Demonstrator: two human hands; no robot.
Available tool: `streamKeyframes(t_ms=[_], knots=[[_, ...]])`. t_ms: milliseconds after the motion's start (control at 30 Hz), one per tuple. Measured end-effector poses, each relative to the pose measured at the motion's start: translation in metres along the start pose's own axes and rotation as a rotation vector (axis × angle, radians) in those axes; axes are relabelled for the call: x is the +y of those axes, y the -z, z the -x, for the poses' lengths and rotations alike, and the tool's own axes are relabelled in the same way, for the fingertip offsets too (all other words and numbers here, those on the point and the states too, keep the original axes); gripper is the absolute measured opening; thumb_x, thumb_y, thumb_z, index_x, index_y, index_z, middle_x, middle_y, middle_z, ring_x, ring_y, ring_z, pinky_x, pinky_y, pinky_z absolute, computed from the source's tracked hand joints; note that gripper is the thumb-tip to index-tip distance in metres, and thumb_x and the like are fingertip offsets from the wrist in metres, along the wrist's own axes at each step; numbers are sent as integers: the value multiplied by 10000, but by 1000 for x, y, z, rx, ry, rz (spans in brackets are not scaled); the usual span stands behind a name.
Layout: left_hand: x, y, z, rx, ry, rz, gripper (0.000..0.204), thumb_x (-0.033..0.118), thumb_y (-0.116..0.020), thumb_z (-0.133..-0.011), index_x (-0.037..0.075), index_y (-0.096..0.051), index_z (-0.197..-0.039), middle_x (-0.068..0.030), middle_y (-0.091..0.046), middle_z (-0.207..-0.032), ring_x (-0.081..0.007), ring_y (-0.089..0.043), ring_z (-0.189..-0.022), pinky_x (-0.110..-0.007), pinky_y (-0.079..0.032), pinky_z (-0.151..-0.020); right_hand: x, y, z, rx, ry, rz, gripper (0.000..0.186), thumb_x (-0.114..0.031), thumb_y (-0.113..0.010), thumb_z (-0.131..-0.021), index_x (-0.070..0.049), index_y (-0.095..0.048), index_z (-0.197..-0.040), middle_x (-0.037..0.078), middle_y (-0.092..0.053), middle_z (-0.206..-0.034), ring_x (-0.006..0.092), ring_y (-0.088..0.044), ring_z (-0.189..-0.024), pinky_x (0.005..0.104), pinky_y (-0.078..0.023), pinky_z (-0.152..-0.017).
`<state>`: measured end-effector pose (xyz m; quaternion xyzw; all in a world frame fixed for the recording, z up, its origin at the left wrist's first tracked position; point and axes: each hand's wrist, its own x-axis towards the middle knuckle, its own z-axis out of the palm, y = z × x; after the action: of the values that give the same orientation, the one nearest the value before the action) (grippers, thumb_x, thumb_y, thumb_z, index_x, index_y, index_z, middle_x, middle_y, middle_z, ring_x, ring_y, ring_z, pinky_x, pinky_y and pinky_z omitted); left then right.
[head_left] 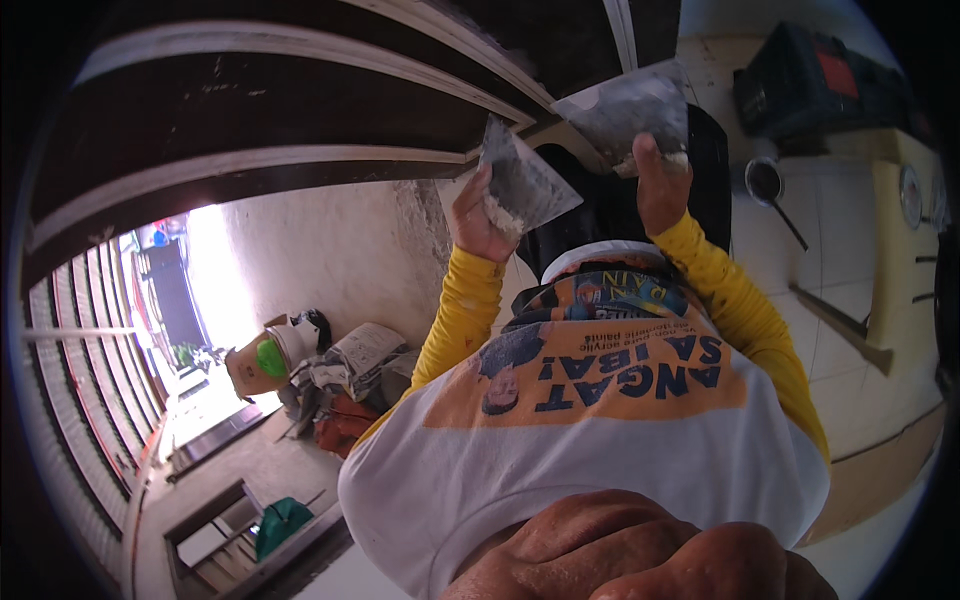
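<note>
My left hand [480, 218] is closed on a flat putty blade [530, 180], a thin grey sheet with pale putty clumped along the edge near my palm. Farther up and to the right, my right hand [660, 188] grips a second, similar putty blade [632, 108]; my thumb presses on its smeared face and putty sits along its lower edge. The two blades are apart, both close to a dark panelled surface with pale strips [270, 120]. Any handles are hidden by my fingers.
A can with a dark stick [765, 180] stands on the tiles at right, near a dark case [820, 85] and a pale yellow stool [890, 190]. At left are a bundle of cloth and paper [355, 365] and a box with a green item [262, 365].
</note>
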<state>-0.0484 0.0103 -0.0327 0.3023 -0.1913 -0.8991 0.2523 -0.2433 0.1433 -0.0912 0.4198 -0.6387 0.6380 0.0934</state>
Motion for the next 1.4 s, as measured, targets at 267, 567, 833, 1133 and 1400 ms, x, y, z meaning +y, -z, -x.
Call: streamKeyframes(t_ms=[267,567,833,1133,1400], knots=[[-12,-13,-15,89,-549,-592,347,193,-649,-866,85,-610,-1193,-79,-649,-1161,-281,-576,-1120,-399,-430,-981,-58,6,-4,-27,-390,-674,306,-279,-613,-944,12,-583,-1035,19,-634,-847,101,-562,-739,239,-455,-654],[-11,10,-8,85,-1021,-1644,325,91,-656,-856,166,-664,-1172,-85,-649,-1162,-301,-509,-1182,-399,-384,-1009,-47,40,-38,-673,-318,-355,353,-264,-604,-948,68,-576,-1066,80,-628,-663,144,-583,-621,304,-480,-598],[38,-64,-10,-90,-515,-274,314,251,-678,-857,55,-662,-1101,-72,-666,-1092,-223,-615,-1036,-338,-451,-965,-30,48,-34,-690,-570,-397,390,-343,-555,-968,31,-609,-1062,114,-695,-872,211,-680,-756,354,-528,-649],[14,-58,-4,21,-374,-309,283,173,-656,-856,17,-658,-1092,-93,-683,-1045,-255,-652,-989,-353,-496,-924,-44,21,-30,-39,-428,-868,301,-251,-567,-966,16,-602,-1100,74,-642,-1031,160,-610,-921,284,-478,-822],[45,-56,-10,-17,-738,-641,248,178,-644,-869,9,-654,-1051,-57,-649,-1055,-185,-620,-966,-305,-468,-907,-60,35,-31,-804,93,20,373,-340,-538,-956,-10,-608,-1114,212,-627,-1010,387,-628,-858,396,-513,-789]])
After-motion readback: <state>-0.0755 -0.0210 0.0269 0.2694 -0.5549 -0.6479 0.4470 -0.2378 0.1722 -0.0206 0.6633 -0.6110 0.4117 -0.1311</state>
